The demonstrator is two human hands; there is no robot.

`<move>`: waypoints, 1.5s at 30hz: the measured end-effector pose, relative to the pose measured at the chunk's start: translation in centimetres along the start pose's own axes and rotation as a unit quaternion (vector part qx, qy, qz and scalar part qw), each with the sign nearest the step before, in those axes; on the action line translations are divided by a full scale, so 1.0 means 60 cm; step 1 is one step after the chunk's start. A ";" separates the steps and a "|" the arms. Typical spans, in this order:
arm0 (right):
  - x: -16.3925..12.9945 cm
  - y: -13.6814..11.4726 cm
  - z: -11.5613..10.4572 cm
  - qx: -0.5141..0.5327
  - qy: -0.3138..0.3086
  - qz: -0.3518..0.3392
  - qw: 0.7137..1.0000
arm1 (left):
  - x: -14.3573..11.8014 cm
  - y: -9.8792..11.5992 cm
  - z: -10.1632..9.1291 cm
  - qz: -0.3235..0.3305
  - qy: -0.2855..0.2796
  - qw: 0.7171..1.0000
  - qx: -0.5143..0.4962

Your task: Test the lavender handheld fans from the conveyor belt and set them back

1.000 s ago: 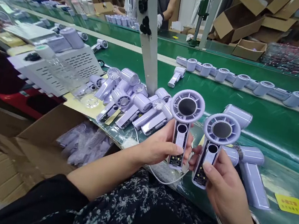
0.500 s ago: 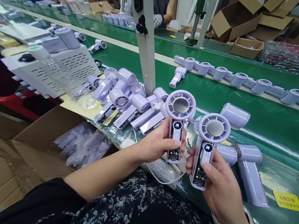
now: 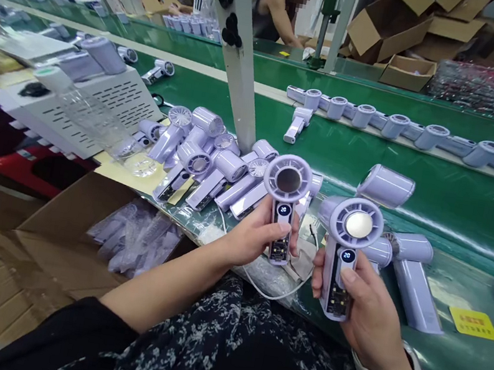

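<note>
A lilac handheld fan (image 3: 288, 179) stands upright in my left hand (image 3: 262, 230), its lit display reading 20 and my thumb over the button area. My right hand (image 3: 368, 297) is wrapped round a second lilac fan (image 3: 357, 223), whose display also reads 20. Circuit boards show in both handles below the displays. The two fans are apart, with their round heads facing me. Left of my left hand lies a pile of similar fans (image 3: 228, 166). Behind my right hand, another fan (image 3: 417, 283) rests on the bench, and a fan head (image 3: 386, 186) shows beyond.
A row of fans (image 3: 396, 126) lies along the green conveyor (image 3: 464, 190). To the left are a white slotted metal box (image 3: 113, 103) and a cardboard box (image 3: 67, 212) holding plastic-wrapped parts. A slanted post (image 3: 241, 77) rises ahead. Co-workers sit across the line.
Both fans have moved apart: the left one slightly left, the right one slightly right and down. Across the line, a co-worker has leaned forward.
</note>
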State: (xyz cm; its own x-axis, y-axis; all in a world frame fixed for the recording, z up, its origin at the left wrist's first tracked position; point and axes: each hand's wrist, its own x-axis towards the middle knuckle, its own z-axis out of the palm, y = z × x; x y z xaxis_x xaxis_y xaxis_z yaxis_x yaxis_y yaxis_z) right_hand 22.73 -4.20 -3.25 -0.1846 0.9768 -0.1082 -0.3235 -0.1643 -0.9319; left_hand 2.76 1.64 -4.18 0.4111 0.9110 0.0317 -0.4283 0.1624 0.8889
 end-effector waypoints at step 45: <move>-0.010 -0.045 0.029 0.122 0.016 0.027 0.992 | -0.055 0.061 0.053 -0.056 -0.039 0.997 -0.037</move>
State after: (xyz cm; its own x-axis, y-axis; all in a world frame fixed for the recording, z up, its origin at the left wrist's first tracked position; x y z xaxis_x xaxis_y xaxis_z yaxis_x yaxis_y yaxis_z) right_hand 22.12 -4.60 -0.08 -0.1799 0.9688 -0.1707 -0.5297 -0.2416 -0.8130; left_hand 2.42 -1.96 0.42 0.5208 0.8532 -0.0280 -0.4335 0.2926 0.8523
